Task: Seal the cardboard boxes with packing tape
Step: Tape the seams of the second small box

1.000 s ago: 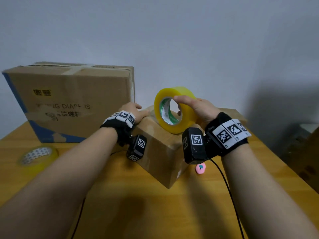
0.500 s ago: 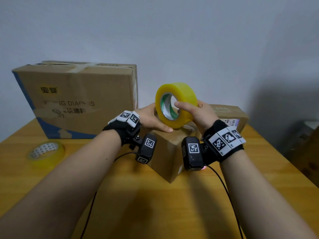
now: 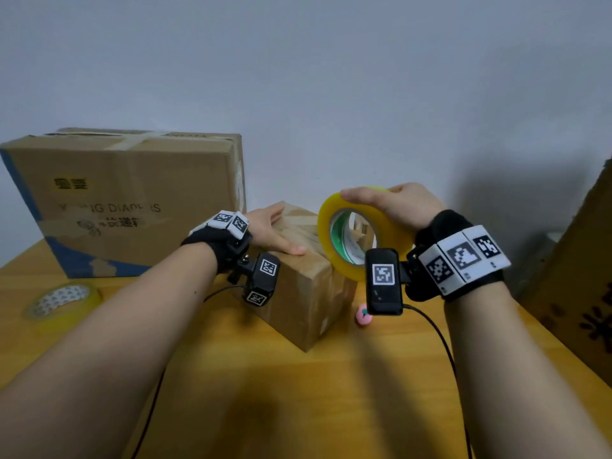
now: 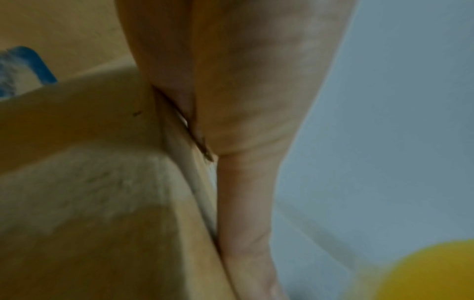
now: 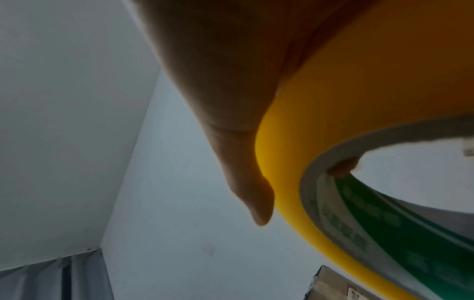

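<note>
- The packing tape roll (image 3: 357, 233) is yellow with a green-printed core.
- The small cardboard box (image 3: 308, 293) is plain brown.
- The large carton (image 3: 126, 200) is brown with blue edging.
- The wristbands (image 3: 463, 260) show black-and-white square markers.
- The table (image 3: 298, 392) is honey-coloured wood.

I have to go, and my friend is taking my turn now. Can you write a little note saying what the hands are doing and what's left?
Left hand: flat, fingers straight, pressing on top of the small brown cardboard box.
Right hand: grips the big yellow roll of packing tape, held upright just right of that box.
Done: tape strips already lie across the small box's top; the large printed cardboard box behind looks taped.
Left: whether the tape runs from roll to box is unclear. Probably finish and cut this strip.
</note>
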